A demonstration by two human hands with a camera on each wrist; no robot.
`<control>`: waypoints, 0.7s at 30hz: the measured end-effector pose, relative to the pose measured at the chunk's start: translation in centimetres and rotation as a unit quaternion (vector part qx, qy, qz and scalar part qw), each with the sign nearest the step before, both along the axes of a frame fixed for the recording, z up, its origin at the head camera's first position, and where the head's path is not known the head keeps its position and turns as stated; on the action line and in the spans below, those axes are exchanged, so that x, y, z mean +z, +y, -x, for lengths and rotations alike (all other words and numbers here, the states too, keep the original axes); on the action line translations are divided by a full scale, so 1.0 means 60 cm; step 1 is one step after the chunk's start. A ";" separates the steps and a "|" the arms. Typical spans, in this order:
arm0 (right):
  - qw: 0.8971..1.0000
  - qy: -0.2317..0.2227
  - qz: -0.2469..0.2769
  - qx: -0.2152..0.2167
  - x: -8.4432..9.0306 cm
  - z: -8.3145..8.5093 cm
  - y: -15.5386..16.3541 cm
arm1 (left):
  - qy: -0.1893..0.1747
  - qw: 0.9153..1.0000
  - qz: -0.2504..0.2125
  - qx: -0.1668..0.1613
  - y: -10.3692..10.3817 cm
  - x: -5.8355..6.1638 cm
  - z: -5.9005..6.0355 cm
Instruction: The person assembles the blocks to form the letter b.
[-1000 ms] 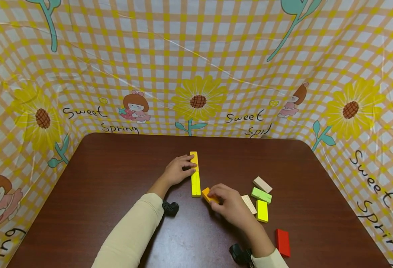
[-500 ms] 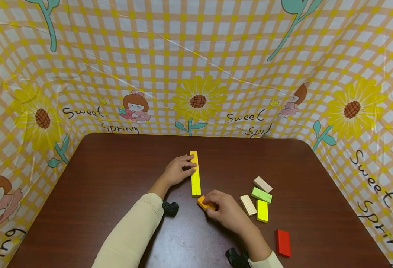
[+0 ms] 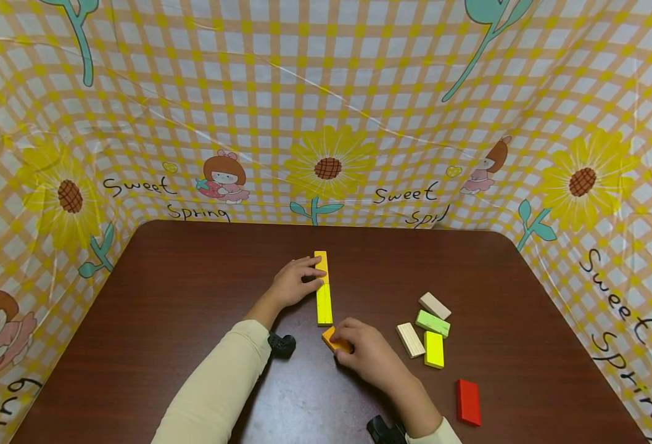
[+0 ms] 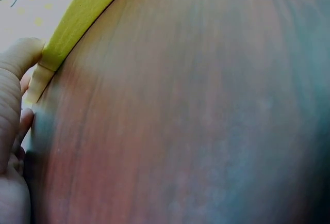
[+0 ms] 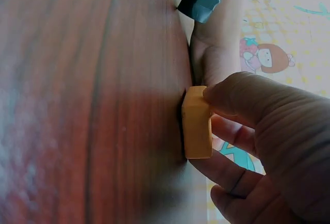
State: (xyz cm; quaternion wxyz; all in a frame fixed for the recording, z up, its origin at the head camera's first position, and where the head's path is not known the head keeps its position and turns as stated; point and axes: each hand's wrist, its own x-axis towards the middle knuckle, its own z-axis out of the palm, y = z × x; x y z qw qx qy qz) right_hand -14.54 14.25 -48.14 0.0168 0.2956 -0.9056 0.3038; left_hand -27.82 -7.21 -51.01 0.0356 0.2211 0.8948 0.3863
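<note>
On the brown table (image 3: 181, 296) two yellow blocks lie end to end in a line: a far one (image 3: 321, 264) and a near one (image 3: 324, 305). My left hand (image 3: 294, 282) rests against the left side of this line, fingers on the far block; the left wrist view shows the yellow block (image 4: 82, 15) beside a fingertip. Just below the line's near end, my right hand (image 3: 361, 351) pinches an orange block (image 3: 329, 337), which the right wrist view shows flat on the table as the orange block (image 5: 197, 122) between thumb and fingers.
To the right lie loose blocks: two pale wooden ones (image 3: 434, 305) (image 3: 410, 340), a light green one (image 3: 432, 323), a yellow one (image 3: 433, 349) and a red one (image 3: 468, 402). A checked flower-print cloth (image 3: 326, 111) walls the table on three sides.
My right hand has carried the orange block left and slightly nearer me, to just below the near end of the yellow line. The left hand has stayed put.
</note>
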 end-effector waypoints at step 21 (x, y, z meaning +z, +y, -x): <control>0.998 -0.067 -0.010 0.018 0.009 -0.003 -0.001 | -0.004 1.000 -0.002 0.004 0.002 -0.004 0.004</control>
